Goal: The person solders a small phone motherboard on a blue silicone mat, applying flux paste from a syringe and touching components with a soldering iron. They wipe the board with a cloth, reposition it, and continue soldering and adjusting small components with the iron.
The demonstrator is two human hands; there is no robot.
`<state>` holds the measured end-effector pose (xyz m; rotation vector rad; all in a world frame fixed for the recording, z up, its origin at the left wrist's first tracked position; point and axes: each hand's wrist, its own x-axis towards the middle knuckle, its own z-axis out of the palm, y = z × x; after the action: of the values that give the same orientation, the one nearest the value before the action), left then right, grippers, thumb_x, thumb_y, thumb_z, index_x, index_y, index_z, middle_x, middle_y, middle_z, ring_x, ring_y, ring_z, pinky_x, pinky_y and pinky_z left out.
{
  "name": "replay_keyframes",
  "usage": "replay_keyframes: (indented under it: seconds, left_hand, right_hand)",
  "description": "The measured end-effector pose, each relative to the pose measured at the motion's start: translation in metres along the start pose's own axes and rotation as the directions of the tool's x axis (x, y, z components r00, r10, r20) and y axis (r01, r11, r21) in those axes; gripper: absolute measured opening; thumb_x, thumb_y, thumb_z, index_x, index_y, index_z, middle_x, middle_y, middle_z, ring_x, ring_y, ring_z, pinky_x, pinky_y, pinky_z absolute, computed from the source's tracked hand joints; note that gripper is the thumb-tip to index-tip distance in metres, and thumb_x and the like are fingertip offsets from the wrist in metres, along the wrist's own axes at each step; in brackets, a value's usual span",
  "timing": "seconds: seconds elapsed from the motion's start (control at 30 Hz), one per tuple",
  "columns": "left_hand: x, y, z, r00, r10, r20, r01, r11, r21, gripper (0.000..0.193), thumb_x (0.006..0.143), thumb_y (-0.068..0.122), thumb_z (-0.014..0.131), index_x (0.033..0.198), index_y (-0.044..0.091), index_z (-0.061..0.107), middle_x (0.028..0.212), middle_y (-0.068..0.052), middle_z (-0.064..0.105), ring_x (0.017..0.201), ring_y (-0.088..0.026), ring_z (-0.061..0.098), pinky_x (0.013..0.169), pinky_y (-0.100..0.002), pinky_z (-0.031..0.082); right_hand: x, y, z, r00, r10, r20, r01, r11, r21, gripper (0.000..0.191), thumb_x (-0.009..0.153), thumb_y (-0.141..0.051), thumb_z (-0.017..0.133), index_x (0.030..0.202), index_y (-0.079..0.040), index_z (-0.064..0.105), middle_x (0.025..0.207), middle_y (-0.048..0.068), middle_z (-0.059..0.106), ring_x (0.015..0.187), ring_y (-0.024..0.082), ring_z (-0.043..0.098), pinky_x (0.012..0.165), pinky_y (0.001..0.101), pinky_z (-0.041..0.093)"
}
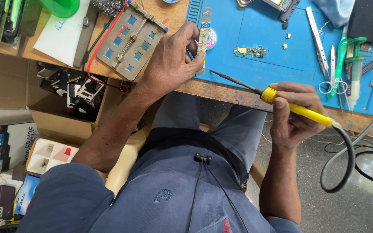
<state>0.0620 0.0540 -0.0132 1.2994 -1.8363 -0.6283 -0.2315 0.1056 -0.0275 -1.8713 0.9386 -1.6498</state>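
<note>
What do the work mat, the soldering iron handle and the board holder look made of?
Work mat: likely silicone or rubber, matte blue, with moulded ridges.
Soldering iron in the right hand: handle looks like glossy yellow plastic, ribbed collar, dark metal shaft.
Board holder by the left hand: seemingly bare grey metal, dull sheen, with a visible spring.

1. Blue work mat [277, 43]: covers the right part of the wooden bench top; taken as landmark.
2. Small green circuit board [250, 52]: lies on the mat, near its middle.
3. Metal tweezers [317, 39]: lie on the mat, right of the board.
4. Scissors with green handles [341, 60]: rest on the mat's right part, just beside a syringe [354, 73].
5. Metal board holder with blue openings [131, 41]: sits left of the mat, tilted.
6. Red wire [95, 56]: runs along the holder's left edge.
7. Cardboard box of parts [72, 92]: stands below the bench, well left of the mat.
</note>
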Motion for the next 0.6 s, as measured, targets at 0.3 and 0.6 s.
replay_keyframes:
  seconds: [0.3, 0.6]
  left_hand:
    - [-0.0011, -0.0009, -0.0004, 1.000, 0.006, 0.005, -0.006, 1.000, -0.029, 0.025, 0.096, 0.009, 0.075, 0.109, 0.002, 0.055, 0.082, -0.008, 0.074, 0.069, -0.015, 0.076, 0.059, -0.030, 0.059]
    - [-0.0004, -0.0025, -0.0010, 1.000, -0.005, 0.008, 0.006, 0.999, -0.040, 0.025, 0.096, 0.009, 0.075, 0.109, 0.002, 0.054, 0.082, -0.008, 0.074, 0.068, -0.015, 0.076, 0.058, -0.030, 0.058]
  right_hand:
    - [-0.0072, 0.0112, -0.0021, 0.998, 0.001, -0.059, 0.000, 1.000, 0.021, 0.024, 0.114, -0.023, 0.073, 0.112, -0.001, 0.063, 0.106, 0.019, 0.073, 0.093, 0.023, 0.074, 0.083, 0.0277, 0.060]
    - [-0.0089, 0.0063, 0.0012, 0.998, 0.056, -0.035, -0.055, 0.998, 0.044, 0.025, 0.116, -0.021, 0.073, 0.110, 0.000, 0.062, 0.110, 0.019, 0.071, 0.098, 0.021, 0.073, 0.089, 0.0289, 0.061]
